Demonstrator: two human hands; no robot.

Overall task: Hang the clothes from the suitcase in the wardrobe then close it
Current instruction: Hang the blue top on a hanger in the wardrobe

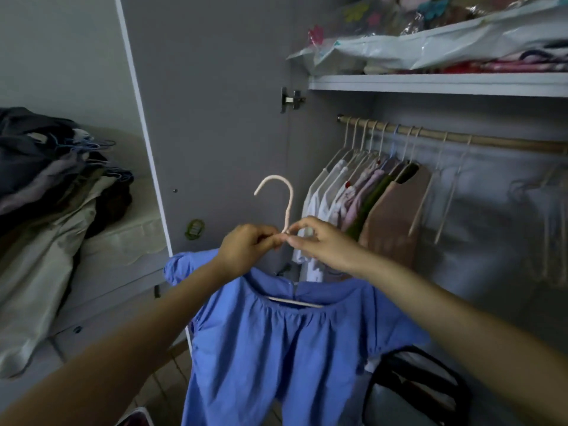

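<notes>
Both hands meet at the neck of a pale hanger (287,207) at frame centre, in front of an open wardrobe. The left hand (246,250) has its fingers curled tight at the base of the hook; the right hand (322,245) pinches the same spot with thumb and forefinger. Exactly what each fingertip grips is hidden by the knuckles.

A blue blouse (276,348) hangs from the hanger, filling the 6 o'clock area; its hem is cut off by the bottom edge, and only a short strip of the hanger's bar shows in the neckline. The hanger's hook stands upright at 12 o'clock of the hands, well apart from the rail (455,137).

At 2 o'clock the wooden rail carries a row of hung clothes (368,204) in white, pink, green and tan, with bare hangers further right; the far right end is dim and blurred. Above it, at 1 o'clock, a shelf (430,84) holds plastic-wrapped bundles whose contents cannot be made out. The wardrobe door (215,118) stands open at 11 o'clock; a small green sticker (194,229) on it carries no legible writing.

At 9 o'clock a pile of dark and pale garments (46,195) with blue hangers lies on a bed. At 5 o'clock a dark, black-edged object (415,392) is partly cut off; whether it is the suitcase cannot be told.
</notes>
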